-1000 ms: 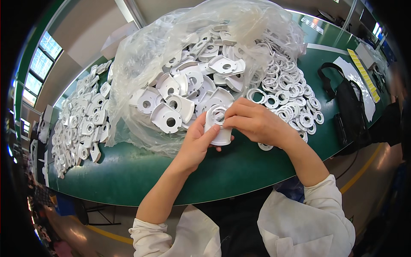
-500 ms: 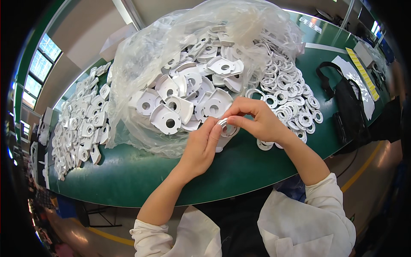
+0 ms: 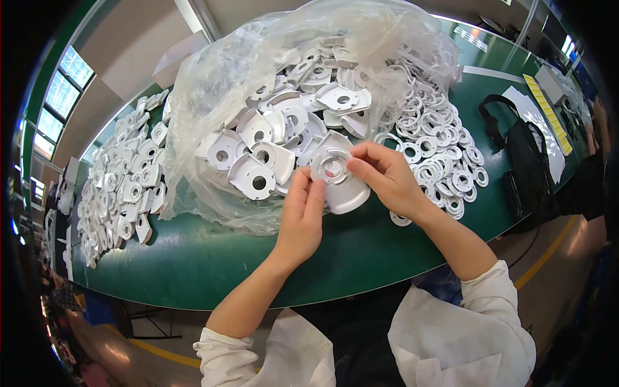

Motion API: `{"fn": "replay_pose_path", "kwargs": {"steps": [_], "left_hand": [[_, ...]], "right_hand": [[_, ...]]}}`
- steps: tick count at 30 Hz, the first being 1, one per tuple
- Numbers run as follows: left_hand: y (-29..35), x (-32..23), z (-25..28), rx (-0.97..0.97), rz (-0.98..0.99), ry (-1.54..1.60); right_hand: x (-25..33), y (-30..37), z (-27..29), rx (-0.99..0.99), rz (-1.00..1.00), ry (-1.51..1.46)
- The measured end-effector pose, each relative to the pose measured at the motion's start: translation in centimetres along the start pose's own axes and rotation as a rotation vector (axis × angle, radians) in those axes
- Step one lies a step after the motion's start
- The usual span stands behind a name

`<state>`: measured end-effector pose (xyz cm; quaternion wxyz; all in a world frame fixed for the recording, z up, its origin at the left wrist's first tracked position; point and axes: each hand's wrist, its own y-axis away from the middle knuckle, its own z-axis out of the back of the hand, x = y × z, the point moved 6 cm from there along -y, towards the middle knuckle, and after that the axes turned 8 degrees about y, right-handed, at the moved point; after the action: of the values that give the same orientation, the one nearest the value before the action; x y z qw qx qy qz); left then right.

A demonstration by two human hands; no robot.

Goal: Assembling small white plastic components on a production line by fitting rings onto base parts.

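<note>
Between my hands, above the table's near side, is a white plastic part (image 3: 349, 195) with a curved flange and a round ring seated around its central hole. My left hand (image 3: 302, 209) pinches its left edge between thumb and fingers. On the upper right edge, by the ring, my right hand (image 3: 385, 177) grips it with thumb and forefinger. Just beyond lie similar loose white plates (image 3: 248, 175) with round holes, heaped in an open clear plastic bag (image 3: 206, 103). Close to my right hand spreads a pile of white rings (image 3: 445, 155).
A green table (image 3: 213, 274) with a curved near edge carries everything. Many white parts with rings in them (image 3: 126, 187) are piled at the left. A black bag (image 3: 525, 151) with a strap lies at the right, near white paper (image 3: 548, 151) and a yellow strip (image 3: 548, 109).
The held part has been tilted, so its round face and flange now show toward me. My fingers have shifted to its edges, and my hands are slightly farther apart.
</note>
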<state>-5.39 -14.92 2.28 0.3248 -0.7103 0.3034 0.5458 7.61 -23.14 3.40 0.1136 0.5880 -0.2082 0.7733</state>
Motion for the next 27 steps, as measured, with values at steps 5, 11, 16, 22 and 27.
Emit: {"fn": "replay_pose_path", "kwargs": {"steps": [5, 11, 16, 22, 27], "left_hand": [[0.3, -0.1, -1.3, 0.151, 0.065, 0.131], [-0.5, -0.2, 0.4, 0.211, -0.028, -0.286], [-0.6, -1.0, 0.4, 0.148, -0.165, -0.54], [-0.8, -0.3, 1.0, 0.067, -0.005, -0.343], [0.2, 0.0, -0.5, 0.052, 0.084, -0.099]], "right_hand": [[-0.1, 0.1, 0.2, -0.043, 0.07, 0.008], [1.3, 0.2, -0.3, 0.084, 0.245, 0.298], [0.9, 0.4, -0.7, 0.063, 0.213, 0.317], [0.3, 0.4, -1.0, 0.031, 0.16, 0.192], [-1.1, -0.1, -0.2, -0.14, -0.084, -0.272]]}}
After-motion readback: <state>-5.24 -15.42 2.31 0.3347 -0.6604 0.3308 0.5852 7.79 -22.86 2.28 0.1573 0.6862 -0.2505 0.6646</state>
